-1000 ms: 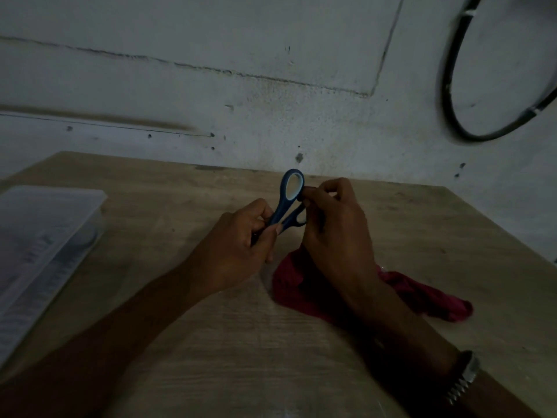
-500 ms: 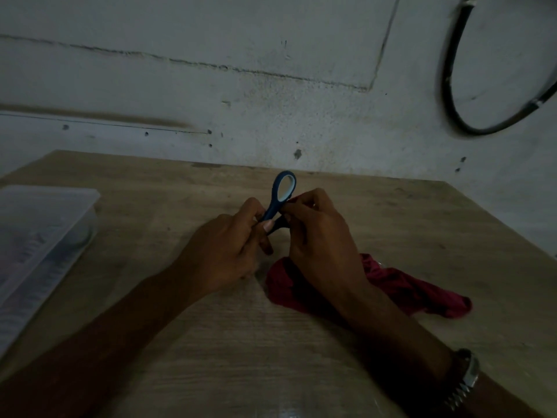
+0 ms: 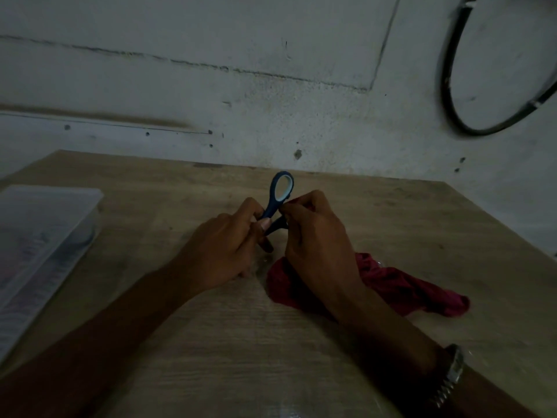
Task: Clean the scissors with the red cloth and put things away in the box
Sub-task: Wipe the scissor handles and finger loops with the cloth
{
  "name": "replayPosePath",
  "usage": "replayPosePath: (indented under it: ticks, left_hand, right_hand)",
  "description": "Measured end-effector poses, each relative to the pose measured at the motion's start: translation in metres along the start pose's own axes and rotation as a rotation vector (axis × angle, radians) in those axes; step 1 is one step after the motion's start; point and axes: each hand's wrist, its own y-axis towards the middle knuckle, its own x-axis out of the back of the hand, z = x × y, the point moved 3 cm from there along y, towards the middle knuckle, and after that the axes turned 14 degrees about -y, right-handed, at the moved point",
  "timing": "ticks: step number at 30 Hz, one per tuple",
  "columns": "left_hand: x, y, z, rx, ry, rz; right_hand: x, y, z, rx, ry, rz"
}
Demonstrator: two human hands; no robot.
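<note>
Scissors point(image 3: 278, 200) stand handle-up between the two hands, above the middle of the tabletop point(image 3: 241, 342). One blue handle loop, pale on its inner rim, rises clear above the fingers; the second loop sits lower and is mostly covered by the right hand point(image 3: 316, 239). The blades point down toward the person and are hidden behind the left hand point(image 3: 223, 251), so whether they are spread or closed cannot be told

Left hand is clenched around the lower part of the scissors, with the thumb pressed against the shank just below the upper loop. Right hand is closed too, its fingertips pinching at the lower handle; a sliver of red shows at those fingertips, so a fold of the cloth point(image 3: 391, 282) appears to be held against the handle there. The rest of the cloth trails out from under the right hand and wrist, lying crumpled on the tabletop and stretching away to the right of that hand, its far end well apart from the scissors

A watch point(image 3: 452, 375) with a metal band sits on the right wrist, near the bottom edge of the view

Well to the left of the left hand, a clear plastic box point(image 3: 45, 245) rests at the tabletop's edge with its lid on. Beyond both hands stands a pale, scuffed wall point(image 3: 211, 70), and a black cable point(image 3: 452, 95) loops on it up and to the right of the right hand
</note>
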Motion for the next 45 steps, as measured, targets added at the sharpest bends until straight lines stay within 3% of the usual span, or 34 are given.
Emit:
replayPosePath:
  ticks: [11,18,23,26,29,31,37,41,45]
  left_hand:
    - [-0.005,0.0,-0.003,-0.024,-0.058,0.012]
    - [-0.002,0.003,-0.001,0.129,-0.343,-0.104]
    - [-0.005,0.005,0.001,0.174,-0.452,-0.121]
    - [-0.008,0.003,-0.002,0.132,-0.384,-0.104]
    - [-0.009,0.002,-0.005,0.068,-0.291,-0.088]
    - [-0.007,0.0,-0.005,0.04,-0.242,-0.092]
    - [-0.001,0.002,-0.006,0.012,-0.196,-0.131]
    - [0.006,0.004,-0.007,-0.004,-0.217,-0.171]
    - [0.006,0.004,-0.005,0.042,-0.201,-0.155]
  right_hand:
    - [0.011,0.018,-0.033,-0.144,0.02,-0.06]
    - [0.012,0.015,-0.041,-0.423,0.391,-0.247]
    - [0.0,0.009,-0.026,-0.563,0.624,-0.159]
    - [-0.003,0.011,-0.029,-0.677,0.712,-0.16]
    - [-0.004,0.007,-0.029,-0.801,1.063,-0.084]
    - [-0.006,0.004,-0.025,-0.793,1.155,-0.009]
    - [-0.007,0.003,-0.015,-0.508,0.845,0.078]
    - [-0.006,0.002,-0.007,-0.17,0.353,0.007]
    - [-0.008,0.006,-0.011,-0.029,0.038,0.101]
